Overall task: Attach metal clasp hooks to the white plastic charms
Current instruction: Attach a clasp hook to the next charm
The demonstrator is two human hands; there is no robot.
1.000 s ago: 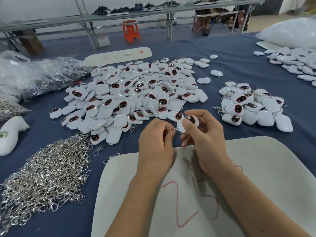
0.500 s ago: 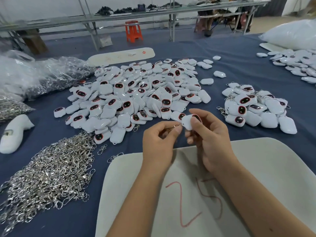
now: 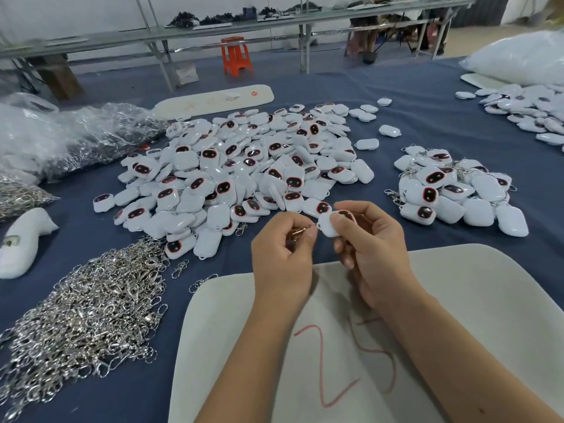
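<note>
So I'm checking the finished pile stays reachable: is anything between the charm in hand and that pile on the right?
Nothing visible. Only bare blue cloth separates the held charm in the right hand from the finished pile.

left hand (image 3: pixel 282 257) pinching clasp hook (image 3: pixel 300 232), right hand (image 3: pixel 370 248) gripping white charm (image 3: pixel 329 225)

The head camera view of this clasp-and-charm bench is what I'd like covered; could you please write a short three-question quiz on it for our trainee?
1. True or false: the left hand pinches a small metal clasp hook.
2. The right hand holds: A) a white plastic charm, B) a marker, C) nothing.
3. On which side of the person does the loose heap of silver metal clasps lie?

Key: 1 true; 2 A; 3 left.
</note>
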